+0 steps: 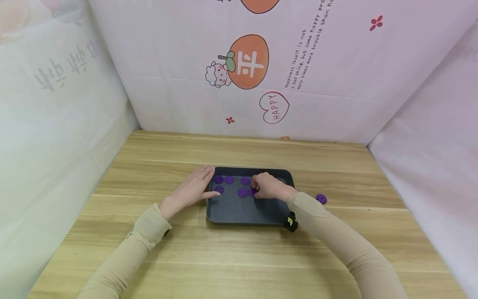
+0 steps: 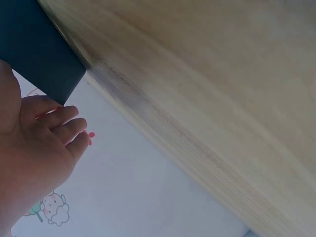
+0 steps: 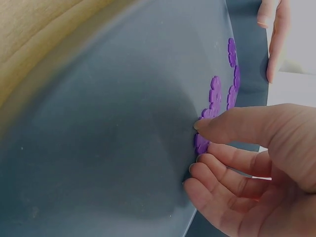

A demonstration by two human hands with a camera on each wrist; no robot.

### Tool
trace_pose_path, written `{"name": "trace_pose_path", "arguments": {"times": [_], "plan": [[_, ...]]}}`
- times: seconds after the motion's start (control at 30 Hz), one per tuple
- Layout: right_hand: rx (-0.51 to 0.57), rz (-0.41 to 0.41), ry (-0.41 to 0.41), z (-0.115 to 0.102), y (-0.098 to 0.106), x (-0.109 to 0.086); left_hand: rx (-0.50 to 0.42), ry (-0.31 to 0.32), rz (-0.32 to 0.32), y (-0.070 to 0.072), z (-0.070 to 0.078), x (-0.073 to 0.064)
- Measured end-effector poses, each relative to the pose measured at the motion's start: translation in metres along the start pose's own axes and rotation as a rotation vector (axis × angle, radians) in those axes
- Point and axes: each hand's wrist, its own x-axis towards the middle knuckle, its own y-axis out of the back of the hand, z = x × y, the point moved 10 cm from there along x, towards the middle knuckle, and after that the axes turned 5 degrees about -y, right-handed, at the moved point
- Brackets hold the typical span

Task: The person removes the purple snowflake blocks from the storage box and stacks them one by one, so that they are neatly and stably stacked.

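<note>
A dark grey rectangular tray (image 1: 239,212) lies on the wooden table, with several purple flower-shaped discs (image 1: 229,180) flat in its far left and middle part. My left hand (image 1: 194,187) rests at the tray's left edge, fingers extended along the rim and thumb reaching over the inside. In the left wrist view its fingers (image 2: 69,129) touch the tray's corner. My right hand (image 1: 269,186) is inside the tray and pinches a purple flower-shaped disc (image 3: 201,143) between thumb and fingers. This disc is against neighbouring discs and partly hidden by the fingers.
One more purple disc (image 1: 321,199) lies on the table right of the tray, close to the right sleeve. A black wrist device (image 1: 291,222) shows under the right forearm. Printed white cloth (image 1: 179,95) hangs behind and at both sides of the table (image 1: 224,257).
</note>
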Motion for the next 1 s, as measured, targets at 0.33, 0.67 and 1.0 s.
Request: {"name": "trace_pose_path", "arguments": {"times": [0.33, 0.67, 1.0], "plan": [[0.003, -0.017, -0.024, 0.0017, 0.0003, 0.0, 0.007, -0.007, 0.016, 0.0019, 0.0003, 0.0004], [0.009, -0.011, -0.021, 0.0026, -0.0001, -0.0019, 0.005, -0.006, 0.013, 0.0019, 0.0001, -0.001], [0.021, 0.001, -0.01, 0.002, 0.0001, -0.0025, 0.005, -0.007, 0.026, 0.0029, 0.0001, -0.0016]]}}
